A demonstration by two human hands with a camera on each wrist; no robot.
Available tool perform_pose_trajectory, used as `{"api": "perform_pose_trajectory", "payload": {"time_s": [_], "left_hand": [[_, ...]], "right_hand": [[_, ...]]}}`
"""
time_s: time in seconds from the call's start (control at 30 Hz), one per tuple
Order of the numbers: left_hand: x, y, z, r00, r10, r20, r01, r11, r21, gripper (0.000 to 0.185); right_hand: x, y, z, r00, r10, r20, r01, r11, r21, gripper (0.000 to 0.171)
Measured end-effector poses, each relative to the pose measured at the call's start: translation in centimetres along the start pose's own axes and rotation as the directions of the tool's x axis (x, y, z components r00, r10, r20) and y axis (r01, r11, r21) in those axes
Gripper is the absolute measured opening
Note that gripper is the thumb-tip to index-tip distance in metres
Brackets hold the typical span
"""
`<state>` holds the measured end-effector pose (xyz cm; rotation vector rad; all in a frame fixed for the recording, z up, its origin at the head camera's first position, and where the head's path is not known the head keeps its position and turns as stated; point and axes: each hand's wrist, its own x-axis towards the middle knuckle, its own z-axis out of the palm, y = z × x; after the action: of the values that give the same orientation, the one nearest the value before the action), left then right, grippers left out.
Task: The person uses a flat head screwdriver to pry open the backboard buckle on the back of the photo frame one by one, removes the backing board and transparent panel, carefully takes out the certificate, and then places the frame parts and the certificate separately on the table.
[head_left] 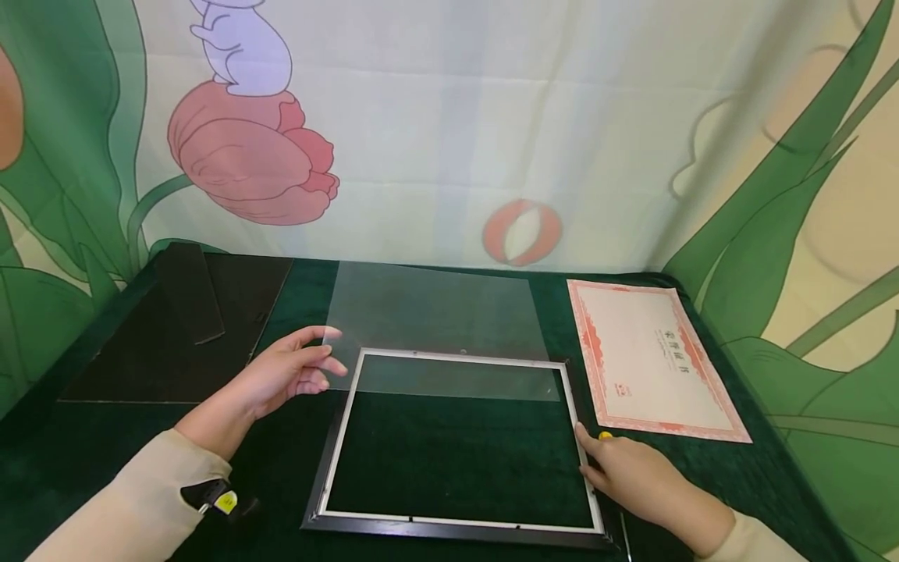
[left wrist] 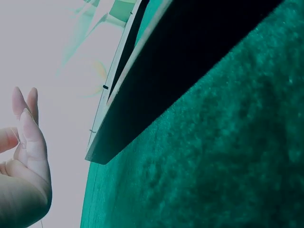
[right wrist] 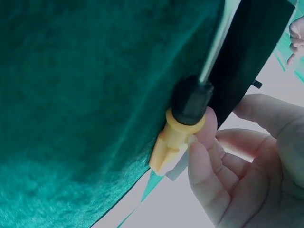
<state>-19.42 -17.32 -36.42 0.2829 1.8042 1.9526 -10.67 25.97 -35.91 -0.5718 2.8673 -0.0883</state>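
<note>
A clear sheet [head_left: 435, 308] is held over the table, its near part overlapping the far side of a black picture frame [head_left: 449, 527]. My left hand [head_left: 298, 363] pinches the sheet's left edge; in the left wrist view that hand [left wrist: 28, 161] shows a thin edge line at the fingers. The picture frame lies flat, its pale inner rim facing up. At the frame's right side, my right hand [head_left: 635, 476] grips the edge between thumb and fingers. Close under those fingers lies a screwdriver [right wrist: 178, 137] with a yellow and black handle, mostly hidden in the head view.
To the left lies a black backing board [head_left: 133, 343] with a stand flap [head_left: 188, 293]. A red-bordered certificate [head_left: 632, 351] lies at the right. Dark green cloth [head_left: 281, 484] covers the table, and a printed curtain [head_left: 421, 140] hangs behind it.
</note>
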Motion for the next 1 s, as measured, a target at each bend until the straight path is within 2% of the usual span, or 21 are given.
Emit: {"api": "perform_pose_trajectory", "payload": {"time_s": [0.3, 0.6, 1.0], "left_hand": [[0.8, 0.0, 0.0, 0.999, -0.021, -0.027, 0.021, 1.000, 0.011, 0.045], [2.2, 0.2, 0.1, 0.998, -0.021, -0.055, 0.023, 0.999, 0.033, 0.043], [5.1, 0.6, -0.4, 0.993, -0.043, -0.106, 0.054, 0.994, 0.098, 0.041]], "right_hand": [[-0.2, 0.0, 0.0, 0.999, -0.035, -0.020, 0.035, 0.999, -0.003, 0.050], [-0.2, -0.1, -0.1, 1.000, -0.005, -0.018, 0.005, 1.000, -0.022, 0.050], [-0.2, 0.3, 0.1, 0.998, -0.043, -0.042, 0.042, 0.999, -0.025, 0.048]]}}
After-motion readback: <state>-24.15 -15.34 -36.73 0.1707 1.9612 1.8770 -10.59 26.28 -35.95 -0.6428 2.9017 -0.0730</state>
